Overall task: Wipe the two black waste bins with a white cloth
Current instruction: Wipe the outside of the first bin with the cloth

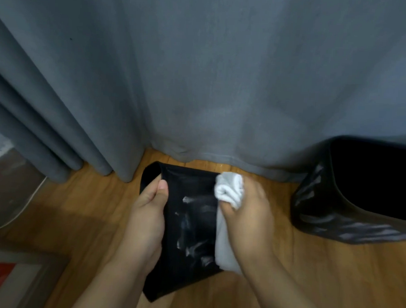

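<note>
- The near bin [189, 219] is smooth black plastic, flat-sided with rounded corners, tipped on its side over the wood floor [81, 208]; its open mouth points toward the curtain.
- Pale smeary streaks show on the bin's glossy upper face, thickest in the middle and lower part.
- The left hand [147, 214] clamps the bin's left edge, thumb on top pointing toward the mouth, fingers wrapped underneath and hidden.
- The right hand [245, 217] is closed around the cloth [229, 190], pressing it against the bin's right edge.
- The cloth is white, soft and terry-like, bunched into a wad above the fingers, with a flat tail hanging beneath the palm along the bin's side.
- The second bin [350, 192] stands upright at the right, well apart from the first, black and shiny with wavy ridges catching light, its inside dark.
- A heavy grey curtain [201, 71] hangs in deep folds behind both bins, its hem reaching the floor.
- The floor is warm, orange-brown planks with a slight sheen.
</note>
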The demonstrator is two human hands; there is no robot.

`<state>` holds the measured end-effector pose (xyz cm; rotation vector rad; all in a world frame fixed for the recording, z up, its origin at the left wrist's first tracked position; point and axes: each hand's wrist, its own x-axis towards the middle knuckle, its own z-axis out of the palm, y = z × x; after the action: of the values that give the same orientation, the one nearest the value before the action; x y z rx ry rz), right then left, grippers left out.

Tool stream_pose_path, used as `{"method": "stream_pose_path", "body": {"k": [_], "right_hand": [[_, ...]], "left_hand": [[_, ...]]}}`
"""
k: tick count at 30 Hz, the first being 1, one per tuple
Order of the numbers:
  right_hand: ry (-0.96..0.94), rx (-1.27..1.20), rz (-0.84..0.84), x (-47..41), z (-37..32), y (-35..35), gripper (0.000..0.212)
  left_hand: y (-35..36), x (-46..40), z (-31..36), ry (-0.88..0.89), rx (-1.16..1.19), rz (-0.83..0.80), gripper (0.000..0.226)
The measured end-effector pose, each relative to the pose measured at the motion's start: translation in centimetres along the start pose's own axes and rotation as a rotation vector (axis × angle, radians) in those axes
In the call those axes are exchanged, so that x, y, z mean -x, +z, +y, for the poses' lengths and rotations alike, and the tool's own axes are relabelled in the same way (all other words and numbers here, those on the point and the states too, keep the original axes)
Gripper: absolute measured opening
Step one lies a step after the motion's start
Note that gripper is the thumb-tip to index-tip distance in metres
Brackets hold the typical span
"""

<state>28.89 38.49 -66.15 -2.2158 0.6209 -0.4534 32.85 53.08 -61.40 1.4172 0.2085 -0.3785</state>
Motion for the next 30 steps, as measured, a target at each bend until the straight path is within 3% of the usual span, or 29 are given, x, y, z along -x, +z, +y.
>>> {"method": "stream_pose_path", "body": {"k": [3, 5, 7, 11, 13, 16, 18, 23, 28, 30], "right_hand": [[-0.216, -0.097, -0.165, 2.6, -4.8, 1.1, 0.051], [-0.29, -0.082, -0.192, 3.5, -5.1, 1.4, 0.048], [-0.289, -0.004, -0.173, 2.8, -3.1, 0.9, 0.045], [-0.04, 0.01, -0.174, 0.7, 0.3, -0.7, 0.04], [-0.087, -0.054, -0.149, 1.3, -1.4, -0.4, 0.038], [-0.253, -0.123, -0.251, 3.9, -4.4, 1.2, 0.042], [-0.304, -0.068, -0.184, 4.4, -3.8, 1.7, 0.037], [-0.271, -0.054, -0.103, 2.9, -3.4, 1.2, 0.032], [-0.253, -0.202, -0.086, 0.0, -6.5, 1.3, 0.025], [-0.299, -0.093, -0.087, -2.2, -7.8, 0.8, 0.017]], "left_hand": [[-0.3, -0.4, 0.0, -0.041, 0.035, 0.003, 0.044], [-0.6, -0.6, 0.0, -0.058, 0.029, 0.019, 0.049], [-0.7, -0.7, -0.1, -0.044, 0.021, 0.012, 0.038], [-0.6, -0.1, -0.2, -0.038, 0.02, -0.014, 0.037], [-0.4, -0.2, -0.1, -0.036, 0.03, -0.01, 0.036], [-0.9, -0.9, -0.5, -0.057, 0.045, 0.063, 0.032], [-0.8, -0.7, -0.4, -0.06, 0.015, 0.071, 0.031], [-0.5, -0.2, -0.3, 0.011, -0.065, 0.043, 0.032], [-0.3, 0.4, 0.3, 0.111, -0.143, 0.016, 0.032], [-0.2, 0.8, 0.2, 0.142, -0.185, 0.0, 0.033]]}}
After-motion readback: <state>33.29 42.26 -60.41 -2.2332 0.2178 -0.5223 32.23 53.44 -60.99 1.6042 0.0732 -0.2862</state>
